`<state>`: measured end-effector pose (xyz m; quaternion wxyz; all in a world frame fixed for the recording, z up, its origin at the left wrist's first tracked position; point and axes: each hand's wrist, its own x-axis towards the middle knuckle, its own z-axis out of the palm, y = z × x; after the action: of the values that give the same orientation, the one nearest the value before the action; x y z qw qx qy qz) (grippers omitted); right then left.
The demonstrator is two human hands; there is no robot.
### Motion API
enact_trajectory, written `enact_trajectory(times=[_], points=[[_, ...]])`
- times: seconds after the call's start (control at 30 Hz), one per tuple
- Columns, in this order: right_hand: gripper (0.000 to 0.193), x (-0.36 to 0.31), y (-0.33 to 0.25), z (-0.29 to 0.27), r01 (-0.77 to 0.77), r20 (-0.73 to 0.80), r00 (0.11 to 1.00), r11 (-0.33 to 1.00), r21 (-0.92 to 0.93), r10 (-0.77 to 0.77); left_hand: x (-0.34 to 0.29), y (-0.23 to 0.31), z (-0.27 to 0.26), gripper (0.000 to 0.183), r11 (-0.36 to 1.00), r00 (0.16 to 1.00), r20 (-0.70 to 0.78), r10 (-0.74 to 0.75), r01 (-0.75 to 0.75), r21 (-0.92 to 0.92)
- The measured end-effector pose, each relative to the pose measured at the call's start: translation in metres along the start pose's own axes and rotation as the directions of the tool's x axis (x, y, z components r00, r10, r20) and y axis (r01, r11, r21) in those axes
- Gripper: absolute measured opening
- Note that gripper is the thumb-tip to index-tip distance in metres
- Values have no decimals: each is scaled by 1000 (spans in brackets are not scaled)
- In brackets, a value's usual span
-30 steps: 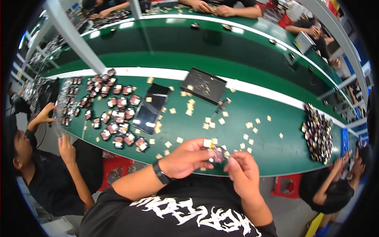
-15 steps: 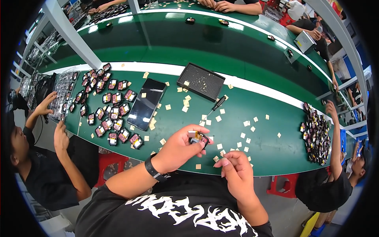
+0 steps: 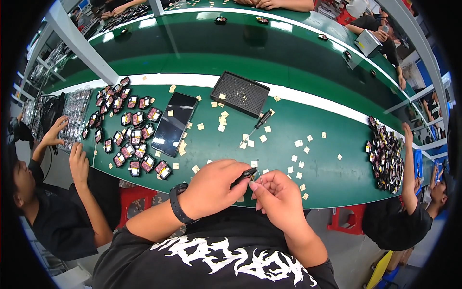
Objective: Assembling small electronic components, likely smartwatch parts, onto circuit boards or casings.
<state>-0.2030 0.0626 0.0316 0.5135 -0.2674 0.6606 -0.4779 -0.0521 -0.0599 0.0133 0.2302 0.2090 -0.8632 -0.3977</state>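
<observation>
My left hand point(image 3: 211, 185), with a dark band at its wrist, grips a small black-cased device point(image 3: 244, 177), now seen nearly edge-on and partly covered by the fingers. Right beside it, my right hand point(image 3: 283, 198) has thumb and forefinger pinched at the device's near side. A thin, light sliver shows by those fingertips, too small to name. Beyond the hands a screwdriver point(image 3: 263, 119) with a dark handle lies on the green tabletop point(image 3: 221, 144). Several small pale square pieces point(image 3: 263, 138) are scattered around it.
A black tray point(image 3: 263, 96) holding tiny bits and a dark phone point(image 3: 174, 127) lie farther back. Similar devices point(image 3: 138, 118) spread at the left; a heap of them point(image 3: 385, 161) sits at the right. Co-workers' hands point(image 3: 78, 161) are busy on both sides. A white ledge point(image 3: 308, 103) borders the table.
My right hand has come up and left to meet the device. My left hand has turned it from face-up to nearly edge-on. The whole view has shifted slightly.
</observation>
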Motion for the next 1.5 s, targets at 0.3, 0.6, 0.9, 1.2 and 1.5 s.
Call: enact_trajectory(times=[0.3,0.6,0.9,1.2,1.5], points=[[14,2,2,-5,-55,38,998,988,142,50,-4,-14,-2,23,970,983,180,-14,57,-235],[13,-6,14,-1,288,-75,958,924,251,-278,-15,-18,-9,22,306,800,555,-227,600,-739],[13,-2,10,-7,35,35,998,973,227,-44,-12,-7,-3,12,764,900,378,-218,398,-507],[10,-6,12,2,456,-35,843,748,-482,-536,-11,-3,5,15,931,952,273,-136,217,-293],[8,-3,19,-2,490,16,850,778,-393,-527,-16,-10,5,24,949,940,339,-28,131,-287]])
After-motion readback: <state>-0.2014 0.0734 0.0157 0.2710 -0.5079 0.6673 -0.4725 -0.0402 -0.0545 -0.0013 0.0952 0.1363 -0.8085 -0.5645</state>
